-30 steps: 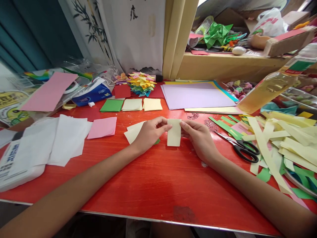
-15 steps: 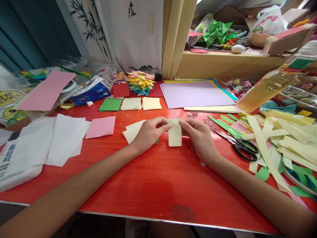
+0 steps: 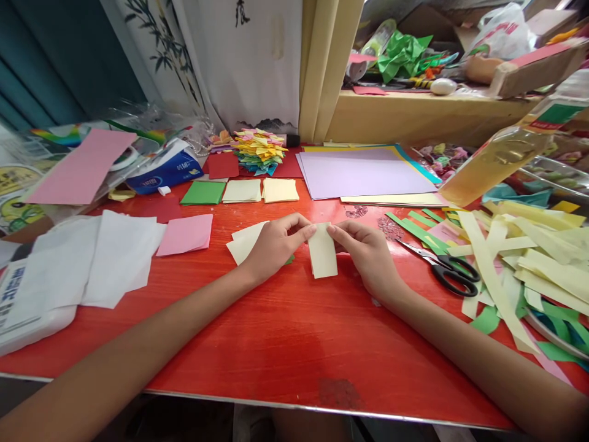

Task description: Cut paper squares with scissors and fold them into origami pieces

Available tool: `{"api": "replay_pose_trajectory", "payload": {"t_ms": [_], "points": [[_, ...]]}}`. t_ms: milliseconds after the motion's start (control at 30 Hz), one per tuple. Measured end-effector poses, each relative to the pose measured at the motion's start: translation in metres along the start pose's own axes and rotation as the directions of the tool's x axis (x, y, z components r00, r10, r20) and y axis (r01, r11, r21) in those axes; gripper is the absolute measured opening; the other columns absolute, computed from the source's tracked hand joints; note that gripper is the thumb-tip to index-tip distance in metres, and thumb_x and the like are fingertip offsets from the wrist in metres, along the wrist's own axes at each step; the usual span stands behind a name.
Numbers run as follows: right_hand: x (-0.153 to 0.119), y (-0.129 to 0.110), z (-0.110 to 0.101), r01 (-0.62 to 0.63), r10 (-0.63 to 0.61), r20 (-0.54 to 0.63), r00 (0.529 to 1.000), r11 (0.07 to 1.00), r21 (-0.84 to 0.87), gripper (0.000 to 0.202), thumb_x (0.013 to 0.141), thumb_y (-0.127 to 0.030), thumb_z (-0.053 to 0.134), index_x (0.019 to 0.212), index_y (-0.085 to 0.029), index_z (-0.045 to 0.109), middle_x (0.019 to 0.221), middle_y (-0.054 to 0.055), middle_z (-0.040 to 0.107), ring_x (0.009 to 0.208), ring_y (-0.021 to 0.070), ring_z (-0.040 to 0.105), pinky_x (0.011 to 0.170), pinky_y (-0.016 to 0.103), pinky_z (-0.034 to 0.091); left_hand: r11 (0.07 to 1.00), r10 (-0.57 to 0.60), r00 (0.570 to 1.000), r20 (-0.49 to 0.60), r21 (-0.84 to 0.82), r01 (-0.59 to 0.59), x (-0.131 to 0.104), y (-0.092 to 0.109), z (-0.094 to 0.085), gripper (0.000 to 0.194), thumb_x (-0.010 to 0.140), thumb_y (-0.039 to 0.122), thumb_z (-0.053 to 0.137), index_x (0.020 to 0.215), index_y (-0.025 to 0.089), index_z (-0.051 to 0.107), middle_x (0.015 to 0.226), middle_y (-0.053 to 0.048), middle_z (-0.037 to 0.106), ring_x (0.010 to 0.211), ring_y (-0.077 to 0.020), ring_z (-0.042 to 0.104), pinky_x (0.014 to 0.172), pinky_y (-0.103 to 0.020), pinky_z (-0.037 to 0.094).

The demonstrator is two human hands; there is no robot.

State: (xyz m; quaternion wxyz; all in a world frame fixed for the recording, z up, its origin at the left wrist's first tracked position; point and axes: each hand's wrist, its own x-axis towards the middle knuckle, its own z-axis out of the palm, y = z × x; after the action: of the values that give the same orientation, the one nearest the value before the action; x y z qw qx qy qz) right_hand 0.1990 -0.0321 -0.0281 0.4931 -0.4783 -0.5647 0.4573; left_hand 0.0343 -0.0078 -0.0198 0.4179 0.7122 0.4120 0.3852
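Note:
Between my two hands hangs a small folded piece of pale yellow paper (image 3: 323, 253), tilted slightly, above the red table (image 3: 276, 344). My left hand (image 3: 280, 245) pinches its upper left corner between thumb and finger. The upper right corner is pinched by my right hand (image 3: 363, 248), whose other fingers curl behind and are partly hidden. Under and behind my left hand lie white-cream paper squares (image 3: 246, 240), with a bit of green paper showing by the fingers. Black-handled scissors (image 3: 453, 273) rest to the right of my right hand.
Pale yellow and green paper strips (image 3: 494, 258) pile up at right, near a tilted bottle (image 3: 494, 159). Stacked green squares (image 3: 203, 193), cream squares (image 3: 280, 190) and lilac sheets (image 3: 359, 172) lie at the back. Pink paper (image 3: 186, 233) and white sheets (image 3: 119, 258) are at left.
The folded paper has tilted a little, its lower edge swinging slightly down. Both hands keep their pinch on it, and the view has shifted very slightly.

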Motion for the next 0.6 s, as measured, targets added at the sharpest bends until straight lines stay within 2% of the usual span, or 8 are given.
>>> {"api": "replay_pose_trajectory", "payload": {"t_ms": [133, 333, 600], "points": [[-0.0001, 0.0005, 0.0001, -0.006, 0.007, 0.007, 1.0, 0.999, -0.038, 0.027, 0.08, -0.041, 0.055, 0.073, -0.016, 0.061, 0.069, 0.002, 0.061, 0.066, 0.0143, 0.058, 0.063, 0.027, 0.048, 1.0, 0.003, 1.0, -0.001, 0.001, -0.003, -0.0005, 0.0003, 0.0, 0.026, 0.084, 0.039, 0.046, 0.07, 0.017, 0.052, 0.063, 0.004, 0.047, 0.06, -0.0092, 0.043, 0.059, -0.023, 0.035], [-0.0017, 0.0008, 0.0019, 0.026, -0.014, 0.09, 0.996, 0.991, -0.133, 0.027, 0.08, -0.041, 0.055, 0.07, -0.016, 0.059, 0.067, 0.001, 0.057, 0.062, 0.012, 0.052, 0.058, 0.025, 0.042, 0.992, 0.088, 0.995, 0.035, 0.087, -0.091, -0.0029, 0.0054, 0.0021, 0.018, 0.084, 0.034, 0.048, 0.082, 0.018, 0.056, 0.078, 0.001, 0.058, 0.074, -0.0117, 0.052, 0.066, -0.023, 0.038], [-0.0033, 0.0016, 0.0016, 0.054, -0.02, 0.15, 0.988, 0.973, -0.224, 0.028, 0.081, -0.043, 0.052, 0.072, -0.017, 0.059, 0.064, -0.001, 0.053, 0.057, 0.0112, 0.045, 0.051, 0.023, 0.035, 0.975, 0.123, 0.992, 0.039, 0.181, -0.128, -0.0035, 0.0075, 0.0018, 0.018, 0.086, 0.031, 0.045, 0.077, 0.018, 0.053, 0.074, 0.001, 0.055, 0.069, -0.0113, 0.049, 0.064, -0.023, 0.037]]}}
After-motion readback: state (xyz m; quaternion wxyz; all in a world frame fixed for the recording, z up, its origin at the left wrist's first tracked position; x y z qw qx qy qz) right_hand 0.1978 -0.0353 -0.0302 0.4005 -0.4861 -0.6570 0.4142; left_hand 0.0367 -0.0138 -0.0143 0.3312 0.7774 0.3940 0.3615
